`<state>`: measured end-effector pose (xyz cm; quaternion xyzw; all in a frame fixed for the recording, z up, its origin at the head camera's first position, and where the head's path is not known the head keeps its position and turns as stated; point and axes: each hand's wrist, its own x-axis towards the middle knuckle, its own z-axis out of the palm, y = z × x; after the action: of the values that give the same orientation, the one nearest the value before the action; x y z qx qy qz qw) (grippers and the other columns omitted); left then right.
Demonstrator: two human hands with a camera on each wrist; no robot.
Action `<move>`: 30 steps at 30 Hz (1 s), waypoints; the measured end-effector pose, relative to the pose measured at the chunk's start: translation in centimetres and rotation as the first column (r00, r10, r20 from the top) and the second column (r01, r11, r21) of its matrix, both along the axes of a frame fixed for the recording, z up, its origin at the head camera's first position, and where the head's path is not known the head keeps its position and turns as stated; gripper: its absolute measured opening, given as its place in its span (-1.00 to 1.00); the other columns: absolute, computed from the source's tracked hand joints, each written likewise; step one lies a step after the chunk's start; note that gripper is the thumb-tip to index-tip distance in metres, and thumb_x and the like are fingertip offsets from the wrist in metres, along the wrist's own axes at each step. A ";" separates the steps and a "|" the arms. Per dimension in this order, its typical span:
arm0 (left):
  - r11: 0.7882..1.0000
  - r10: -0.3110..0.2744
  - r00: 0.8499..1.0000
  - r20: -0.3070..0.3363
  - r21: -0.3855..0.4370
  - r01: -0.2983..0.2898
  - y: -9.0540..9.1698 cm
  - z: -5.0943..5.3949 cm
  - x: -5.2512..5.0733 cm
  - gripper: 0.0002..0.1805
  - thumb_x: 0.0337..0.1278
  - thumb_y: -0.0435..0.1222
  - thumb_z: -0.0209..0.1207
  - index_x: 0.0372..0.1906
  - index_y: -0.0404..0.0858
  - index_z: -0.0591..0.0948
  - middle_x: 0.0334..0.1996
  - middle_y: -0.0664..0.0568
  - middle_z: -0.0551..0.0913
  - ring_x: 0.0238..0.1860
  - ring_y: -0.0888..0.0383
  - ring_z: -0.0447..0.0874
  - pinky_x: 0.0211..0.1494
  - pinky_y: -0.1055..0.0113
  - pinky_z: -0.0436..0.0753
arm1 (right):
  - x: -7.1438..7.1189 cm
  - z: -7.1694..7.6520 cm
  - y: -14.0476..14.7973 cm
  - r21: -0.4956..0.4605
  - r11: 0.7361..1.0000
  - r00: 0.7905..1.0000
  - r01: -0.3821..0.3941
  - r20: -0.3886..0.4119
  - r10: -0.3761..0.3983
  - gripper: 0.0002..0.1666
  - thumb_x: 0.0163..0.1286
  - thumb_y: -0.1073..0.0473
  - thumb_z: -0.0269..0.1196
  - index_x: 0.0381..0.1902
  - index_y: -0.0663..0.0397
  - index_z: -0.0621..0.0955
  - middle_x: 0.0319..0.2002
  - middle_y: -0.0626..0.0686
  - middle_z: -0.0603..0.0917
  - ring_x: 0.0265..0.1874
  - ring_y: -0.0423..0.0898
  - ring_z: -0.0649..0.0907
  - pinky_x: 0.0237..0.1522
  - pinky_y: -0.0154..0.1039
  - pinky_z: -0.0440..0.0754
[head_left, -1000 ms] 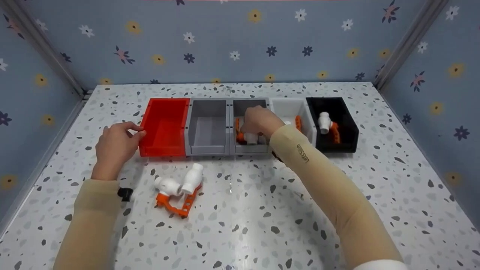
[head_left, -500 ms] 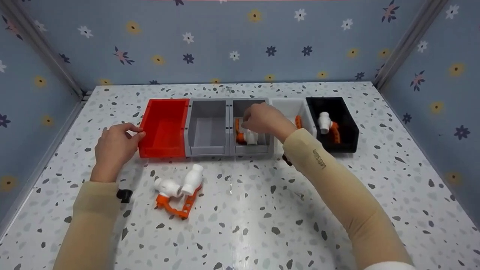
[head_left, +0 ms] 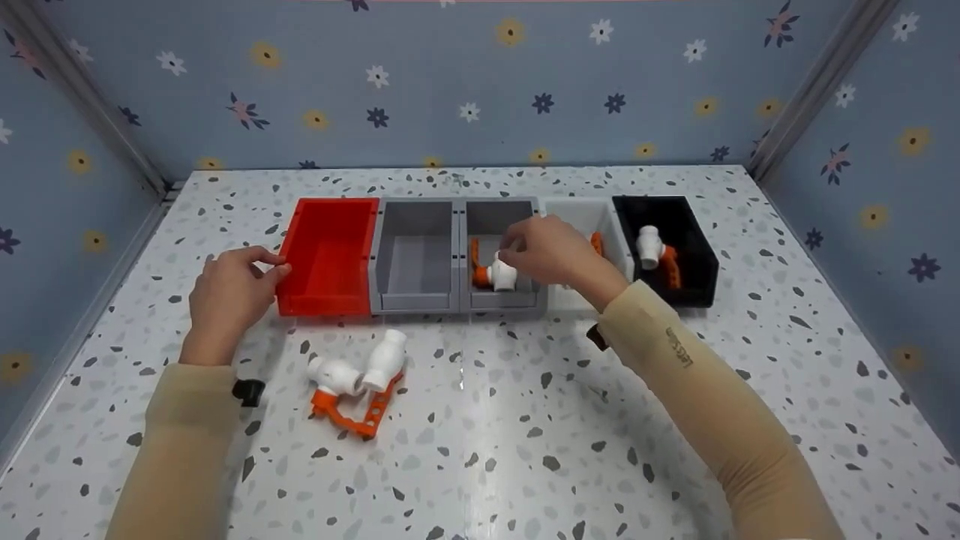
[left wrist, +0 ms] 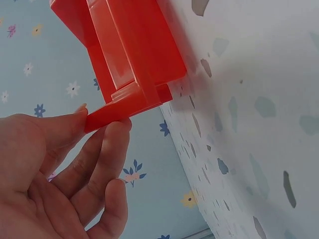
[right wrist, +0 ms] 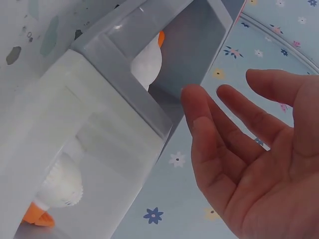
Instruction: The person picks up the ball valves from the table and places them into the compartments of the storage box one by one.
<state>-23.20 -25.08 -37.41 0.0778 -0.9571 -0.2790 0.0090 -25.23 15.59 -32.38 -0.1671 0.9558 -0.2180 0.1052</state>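
Along the back of the speckled surface (head_left: 480, 465), five bins side by side, from left to right: red bin (head_left: 326, 304), left grey bin (head_left: 416, 301), middle grey bin (head_left: 501, 300), white bin (head_left: 568, 298), black bin (head_left: 679, 298). At the outer edge of the red bin, the left hand (head_left: 229, 289), with thumb and fingertips narrowed to a pinch on its rim. Above the border of middle grey and white bins, the right hand (head_left: 555, 244), loosely open, with thumb parted from bent fingers and only air between. Down the tan right sleeve (head_left: 675, 360), dark lettering, readable as "LetsSlim"; on the left sleeve (head_left: 187, 427), plain tan fabric.

Inside the middle grey bin, just below the right fingertips, one white ball valve with orange handle (head_left: 504, 276). Inside the black bin, another valve (head_left: 649, 247); inside the white bin, one more (right wrist: 62, 181), partly hidden. Nearer, before the red and left grey bins, two similar valves (head_left: 337, 375) lying close together. Behind everything, a blue flowered wall (head_left: 450, 60).
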 end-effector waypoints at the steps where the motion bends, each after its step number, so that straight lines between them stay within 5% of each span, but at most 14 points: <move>1: 1.000 0.001 1.000 0.003 0.001 -0.001 0.0 0.0 0.0 -0.60 0.40 -0.10 0.14 0.17 -0.25 0.60 -0.13 -0.26 0.60 -0.24 -0.12 0.49 -0.30 0.14 0.54 | 0.2 0.0 0.2 -0.005 1.000 1.000 -0.002 -0.004 0.002 -0.65 0.49 -0.03 0.15 0.07 -0.04 0.68 -0.17 -0.03 0.71 -0.37 -0.10 0.68 -0.20 -0.08 0.62; 12: 1.000 -0.003 1.000 -0.017 -0.004 0.003 -0.1 -0.2 0.3 -0.60 0.39 -0.11 0.16 0.16 -0.25 0.61 -0.12 -0.26 0.61 -0.27 -0.12 0.51 -0.31 0.14 0.56 | 2.7 -0.6 3.1 -0.070 0.997 0.995 -0.027 -0.095 0.020 -0.66 0.47 -0.01 0.17 0.04 0.02 0.69 -0.19 0.01 0.73 -0.32 -0.08 0.68 -0.21 -0.06 0.61; 23: 1.000 -0.001 1.000 -0.029 -0.020 0.001 0.0 -0.2 0.3 -0.61 0.39 -0.11 0.15 0.16 -0.25 0.61 -0.13 -0.27 0.62 -0.27 -0.12 0.51 -0.29 0.12 0.57 | 4.7 -2.2 7.1 -0.117 0.993 0.984 0.019 -0.176 -0.040 -0.72 0.48 0.04 0.20 -0.02 0.02 0.72 -0.20 0.00 0.74 -0.27 -0.07 0.70 -0.18 -0.05 0.63; 30: 1.000 0.008 1.000 -0.014 0.000 -0.008 0.1 -0.1 0.2 -0.58 0.39 -0.08 0.15 0.18 -0.23 0.60 -0.09 -0.25 0.62 -0.25 -0.12 0.51 -0.26 0.13 0.57 | 5.6 -2.9 9.7 -0.180 0.983 0.956 0.046 -0.278 -0.096 -0.78 0.47 0.11 0.22 -0.05 0.03 0.71 -0.15 -0.01 0.73 -0.21 -0.05 0.68 -0.19 -0.03 0.63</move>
<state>-23.01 -25.00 -37.55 0.0796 -0.9568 -0.2793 0.0168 -19.63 25.32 -35.28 -0.1706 0.9440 -0.2767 -0.0562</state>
